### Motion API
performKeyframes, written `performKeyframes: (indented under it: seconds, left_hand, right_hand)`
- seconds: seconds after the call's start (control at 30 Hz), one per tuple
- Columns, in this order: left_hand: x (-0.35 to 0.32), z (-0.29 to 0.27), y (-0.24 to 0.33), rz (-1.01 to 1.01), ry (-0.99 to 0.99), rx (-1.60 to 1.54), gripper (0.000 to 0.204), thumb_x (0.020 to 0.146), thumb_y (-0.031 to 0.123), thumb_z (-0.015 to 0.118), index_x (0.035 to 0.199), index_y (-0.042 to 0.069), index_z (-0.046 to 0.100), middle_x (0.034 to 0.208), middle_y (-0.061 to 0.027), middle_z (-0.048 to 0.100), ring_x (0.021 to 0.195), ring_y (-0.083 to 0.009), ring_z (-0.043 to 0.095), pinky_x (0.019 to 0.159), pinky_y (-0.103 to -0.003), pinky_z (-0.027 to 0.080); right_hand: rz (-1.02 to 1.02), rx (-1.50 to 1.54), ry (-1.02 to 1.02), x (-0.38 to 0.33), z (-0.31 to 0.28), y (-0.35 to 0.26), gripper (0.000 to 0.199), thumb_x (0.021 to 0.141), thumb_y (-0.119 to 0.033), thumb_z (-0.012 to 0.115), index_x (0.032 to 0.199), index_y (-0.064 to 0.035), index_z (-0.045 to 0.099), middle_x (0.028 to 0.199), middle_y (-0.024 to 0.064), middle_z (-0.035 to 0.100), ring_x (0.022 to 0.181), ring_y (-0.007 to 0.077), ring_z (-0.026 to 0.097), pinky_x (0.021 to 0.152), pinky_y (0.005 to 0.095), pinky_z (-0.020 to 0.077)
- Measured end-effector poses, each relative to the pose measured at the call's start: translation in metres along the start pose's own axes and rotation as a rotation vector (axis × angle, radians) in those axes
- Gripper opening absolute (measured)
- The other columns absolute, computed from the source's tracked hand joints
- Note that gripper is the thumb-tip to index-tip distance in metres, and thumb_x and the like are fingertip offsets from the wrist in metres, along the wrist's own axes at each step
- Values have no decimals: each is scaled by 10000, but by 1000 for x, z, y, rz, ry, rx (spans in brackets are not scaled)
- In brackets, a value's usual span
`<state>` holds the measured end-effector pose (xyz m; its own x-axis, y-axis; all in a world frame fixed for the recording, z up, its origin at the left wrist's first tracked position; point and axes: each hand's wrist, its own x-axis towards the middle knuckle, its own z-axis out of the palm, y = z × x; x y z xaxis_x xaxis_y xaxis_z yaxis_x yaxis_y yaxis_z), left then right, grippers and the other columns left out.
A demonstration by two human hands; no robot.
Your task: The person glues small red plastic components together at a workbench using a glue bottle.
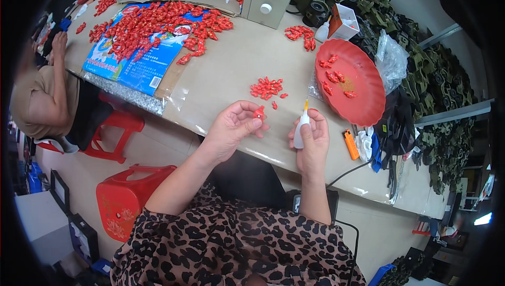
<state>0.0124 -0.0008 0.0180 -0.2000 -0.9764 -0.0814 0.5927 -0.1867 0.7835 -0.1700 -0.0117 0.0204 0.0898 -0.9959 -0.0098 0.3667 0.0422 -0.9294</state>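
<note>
My left hand (229, 130) pinches a small red plastic figure piece (258, 113) between thumb and fingers above the table's front edge. In my right hand (314, 141) is a white squeeze bottle (301, 132), held upright with its thin yellow nozzle (306, 105) pointing away from me. A bit of red shows at that hand's fingertips, too small to name. The bottle's tip is apart from the red piece. Just beyond my hands lies a small heap of tiny red parts (266, 87), a few of them loose beside it.
A scalloped red plate (351, 108) with several red pieces stands at right. Many red figures (158, 28) cover a blue printed sheet (123, 75) at left. An orange lighter (351, 145) lies near the right edge. A metal box (268, 2) stands behind; another person (46, 94) sits far left.
</note>
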Motion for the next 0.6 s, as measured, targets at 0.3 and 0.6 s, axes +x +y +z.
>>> performKeyframes:
  seconds: [0.3, 0.6]
  left_hand:
    - [-4, 4, -2, 5, 25, 48, 225, 804, 64, 538, 1014, 27, 468, 819, -41, 528, 689, -89, 526, 602, -214, 445]
    - [-8, 9, -10, -206, -137, 88, 236, 835, 99, 497, 1047, -5, 506, 761, -5, 484, 557, -46, 441, 472, -167, 368]
  right_hand:
    - [67, 284, -54, -8, 2, -7, 260, 787, -104, 555, 1005, -43, 428, 880, 101, 518, 703, 133, 506, 534, 228, 397]
    - [195, 642, -134, -7, 9, 0, 264, 792, -148, 548, 1006, -47, 430, 830, 108, 525, 661, 136, 483, 542, 222, 369]
